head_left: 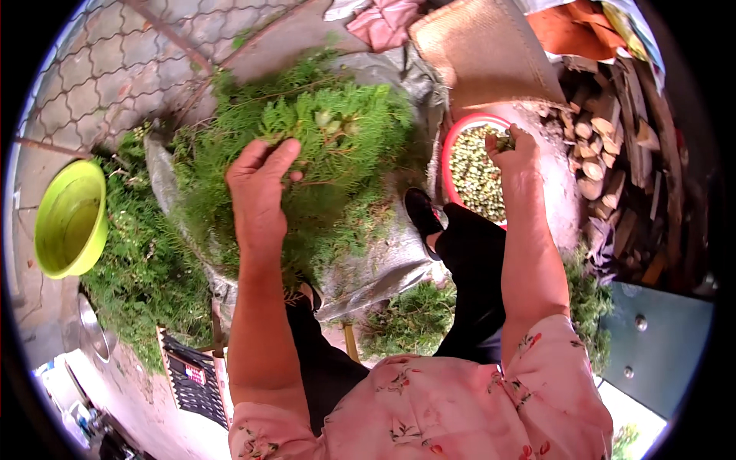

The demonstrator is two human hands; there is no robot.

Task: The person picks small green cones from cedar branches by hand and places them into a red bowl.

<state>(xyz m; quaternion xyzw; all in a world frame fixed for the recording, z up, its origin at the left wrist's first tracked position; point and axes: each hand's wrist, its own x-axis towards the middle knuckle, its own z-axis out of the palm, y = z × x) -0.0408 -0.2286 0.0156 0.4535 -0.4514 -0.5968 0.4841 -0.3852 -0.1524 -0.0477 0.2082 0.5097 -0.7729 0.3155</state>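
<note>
My left hand [262,180] is closed on the stem of a feathery green evergreen branch [341,115], with thumb and fingers pinching it. A few pale green cones [326,121] show among its flat sprays. Beneath it, a heap of cut branches [230,146] lies on a grey plastic sheet [383,257]. My right hand [517,153] is above the right side of a red-rimmed basin [447,165], its fingers closed round a few small green cones [504,142]. Many small green and brownish cones [475,172] fill the basin.
A lime-green tub [96,222] stands at the left, beside more cut branches [146,284]. Stacked firewood [594,153] lies right of the basin, with a woven mat [491,54] behind it. My shoe [422,213] is close to the basin. A grey-green panel [652,337] sits at lower right.
</note>
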